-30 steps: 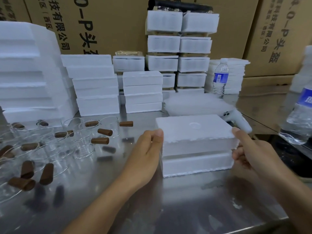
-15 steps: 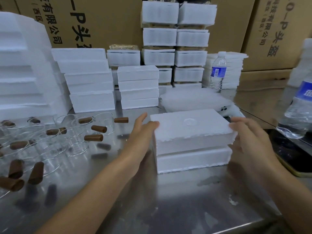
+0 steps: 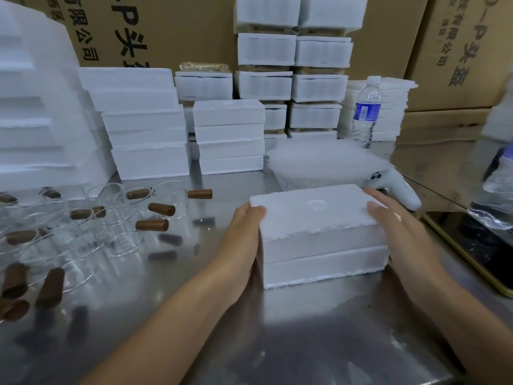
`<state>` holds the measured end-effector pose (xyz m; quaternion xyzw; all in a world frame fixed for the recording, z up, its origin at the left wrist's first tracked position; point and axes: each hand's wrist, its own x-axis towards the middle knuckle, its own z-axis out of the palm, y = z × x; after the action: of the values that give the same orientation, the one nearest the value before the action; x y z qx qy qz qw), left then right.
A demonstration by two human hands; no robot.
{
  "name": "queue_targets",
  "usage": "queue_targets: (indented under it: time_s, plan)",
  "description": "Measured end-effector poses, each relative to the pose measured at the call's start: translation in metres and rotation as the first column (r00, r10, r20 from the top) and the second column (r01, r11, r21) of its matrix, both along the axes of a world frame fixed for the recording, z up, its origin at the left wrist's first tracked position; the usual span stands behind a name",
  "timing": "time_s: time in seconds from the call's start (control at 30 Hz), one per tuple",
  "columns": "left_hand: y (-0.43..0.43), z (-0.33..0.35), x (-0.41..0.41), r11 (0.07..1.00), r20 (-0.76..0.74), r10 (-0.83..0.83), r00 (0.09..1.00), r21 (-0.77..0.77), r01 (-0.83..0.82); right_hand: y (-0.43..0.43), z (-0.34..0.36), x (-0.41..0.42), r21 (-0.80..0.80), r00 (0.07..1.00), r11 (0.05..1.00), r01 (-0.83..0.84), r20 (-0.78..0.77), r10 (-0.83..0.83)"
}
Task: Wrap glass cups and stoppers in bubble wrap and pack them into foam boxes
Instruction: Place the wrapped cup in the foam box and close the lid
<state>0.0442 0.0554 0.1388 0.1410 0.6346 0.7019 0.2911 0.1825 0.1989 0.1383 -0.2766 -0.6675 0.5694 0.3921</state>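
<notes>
A closed white foam box (image 3: 319,240), lid on its base, stands on the steel table (image 3: 277,329) in front of me. My left hand (image 3: 240,237) grips its left end, thumb hooked over the lid's corner. My right hand (image 3: 397,226) lies against the right end, straight fingers pressing on the lid. Clear glass cups (image 3: 169,194) lie and stand at the left among several brown stoppers (image 3: 152,225). A pile of bubble wrap (image 3: 324,159) sits just behind the box.
Stacks of foam boxes (image 3: 147,120) line the back and left, before cardboard cartons (image 3: 172,31). A white controller (image 3: 399,184) lies behind my right hand. One water bottle (image 3: 366,112) stands at the back, another (image 3: 497,190) at the right. A dark, yellow-edged slab (image 3: 477,254) lies at the right.
Both hands have closed in on the foam box. The left thumb has come onto the lid's corner, and the right fingers have moved from beside the box onto its lid.
</notes>
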Motion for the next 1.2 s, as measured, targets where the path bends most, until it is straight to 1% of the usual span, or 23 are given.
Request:
queue_targets:
  time_s: [0.1,0.2,0.3,0.4,0.6,0.67,0.73,0.8,0.87,0.93,0.97,1.03,1.07,1.1,1.17,1.2]
  plan:
    - [0.0,0.005,0.004,1.0,0.073,-0.014,0.997,0.028,0.012,-0.001,-0.003,0.001,0.046,1.0,0.999,-0.019,0.0,0.019]
    - [-0.003,0.008,0.004,0.999,0.117,-0.028,0.993,0.041,0.023,0.0,-0.001,0.003,0.045,1.0,0.999,-0.01,-0.006,0.011]
    - [-0.007,0.005,0.005,1.0,0.086,-0.002,0.996,0.002,0.002,0.0,-0.002,0.003,0.0,1.0,1.0,-0.002,0.013,0.002]
    - [-0.011,0.003,0.009,0.998,0.033,0.023,0.999,-0.051,-0.021,-0.006,-0.004,0.003,-0.082,0.996,0.997,0.002,0.086,0.005]
    - [-0.017,0.004,0.016,0.989,0.126,0.12,0.985,0.07,-0.129,-0.028,-0.009,0.003,-0.13,0.999,0.991,-0.03,-0.04,0.025]
    - [-0.024,0.009,0.014,0.991,0.162,0.068,0.985,0.106,-0.085,-0.033,-0.006,0.0,-0.145,0.993,0.986,-0.08,-0.094,0.067]
    - [-0.035,0.017,0.008,0.983,0.244,-0.055,0.968,0.182,0.01,-0.038,0.004,-0.004,-0.156,0.982,0.979,-0.13,-0.159,0.105]
    - [-0.047,0.027,0.0,0.965,0.268,-0.16,0.95,0.247,0.093,-0.043,0.016,-0.008,-0.129,0.977,0.981,-0.144,-0.178,0.119]
    - [-0.058,0.033,-0.008,0.962,0.257,-0.17,0.951,0.254,0.103,-0.05,0.026,-0.013,-0.09,0.976,0.985,-0.148,-0.172,0.131]
    - [-0.066,0.035,-0.017,0.969,0.213,-0.13,0.968,0.235,0.079,-0.057,0.034,-0.019,-0.061,0.98,0.985,-0.163,-0.123,0.155]
    - [-0.07,0.035,-0.021,0.97,0.188,-0.11,0.976,0.234,0.064,-0.063,0.036,-0.022,-0.064,0.987,0.988,-0.14,-0.085,0.134]
    - [-0.079,0.036,-0.027,0.968,0.158,-0.071,0.985,0.247,0.031,-0.074,0.035,-0.03,-0.113,0.995,0.988,-0.101,-0.024,0.099]
    - [-0.082,0.036,-0.03,0.965,0.155,-0.055,0.986,0.26,0.013,-0.08,0.033,-0.034,-0.177,0.994,0.978,-0.112,-0.024,0.109]
    - [-0.085,0.035,-0.031,0.961,0.156,-0.045,0.987,0.277,0.0,-0.087,0.032,-0.039,-0.246,0.987,0.956,-0.159,-0.041,0.154]
    - [-0.087,0.034,-0.032,0.952,0.138,-0.038,0.99,0.305,-0.006,-0.1,0.031,-0.051,-0.378,0.961,0.884,-0.276,-0.072,0.269]
    - [-0.088,0.033,-0.031,0.947,0.127,-0.037,0.991,0.321,-0.006,-0.103,0.031,-0.057,-0.432,0.953,0.851,-0.3,-0.087,0.292]
